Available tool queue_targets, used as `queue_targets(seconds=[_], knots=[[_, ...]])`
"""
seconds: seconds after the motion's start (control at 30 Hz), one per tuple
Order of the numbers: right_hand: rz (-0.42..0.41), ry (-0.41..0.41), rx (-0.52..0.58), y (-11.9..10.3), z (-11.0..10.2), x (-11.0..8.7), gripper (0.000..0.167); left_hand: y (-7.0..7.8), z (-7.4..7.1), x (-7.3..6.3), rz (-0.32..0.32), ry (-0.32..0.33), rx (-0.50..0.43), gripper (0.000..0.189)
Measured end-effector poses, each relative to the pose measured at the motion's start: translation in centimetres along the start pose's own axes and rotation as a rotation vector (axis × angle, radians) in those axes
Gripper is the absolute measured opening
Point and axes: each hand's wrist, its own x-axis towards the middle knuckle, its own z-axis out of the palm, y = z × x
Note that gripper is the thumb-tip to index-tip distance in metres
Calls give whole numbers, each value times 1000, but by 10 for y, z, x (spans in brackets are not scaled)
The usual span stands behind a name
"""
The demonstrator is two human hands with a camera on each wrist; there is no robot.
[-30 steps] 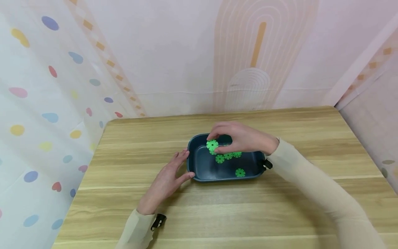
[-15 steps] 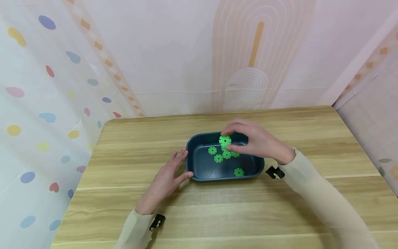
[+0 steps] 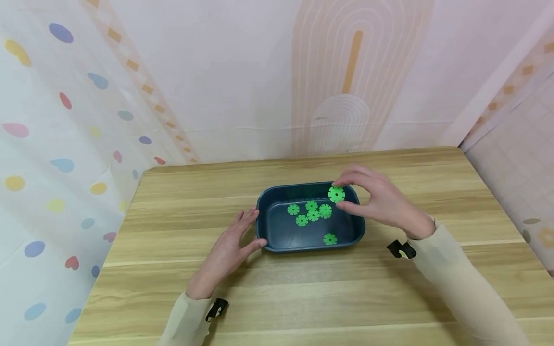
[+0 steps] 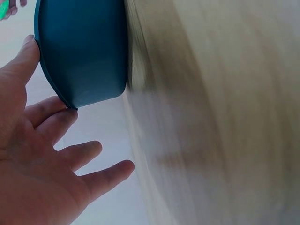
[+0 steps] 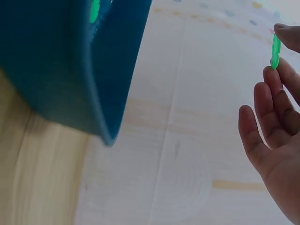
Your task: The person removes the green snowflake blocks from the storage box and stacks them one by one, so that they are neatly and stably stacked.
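My right hand (image 3: 381, 199) pinches a green notched snowflake disc (image 3: 336, 194) between thumb and fingertips, above the right end of a dark blue tub (image 3: 281, 249). In the right wrist view that disc (image 5: 276, 51) appears edge-on, and the remaining fingers are spread apart. My left hand (image 3: 227, 250) touches the tub's left end, with the thumb near the front corner and fingertips farther back on the rim. From the left wrist, these fingers look extended, two of them off the tub (image 4: 84, 51). Several green discs (image 3: 313, 215) lie inside, mostly clustered, while one disc (image 3: 330, 239) sits by the front wall.
The tub stands on a wood-grain table (image 3: 303, 298). A pale patterned curtain (image 3: 242, 96) hangs behind the table and along its left side. Each sleeve carries a black clip, one clip (image 3: 217, 310) on the left and another clip (image 3: 401, 249) on the right.
My right hand has moved to the right over the tub, carrying the pinched disc away from the cluster and uncovering the discs below. The left hand keeps its place on the tub's end.
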Motion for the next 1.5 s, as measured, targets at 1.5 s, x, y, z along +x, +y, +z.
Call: queue_targets(seconds=[1.5], knots=[[315,-97,-139,70,-8,-71,30,-10,-12,-2,1,1,28,66]])
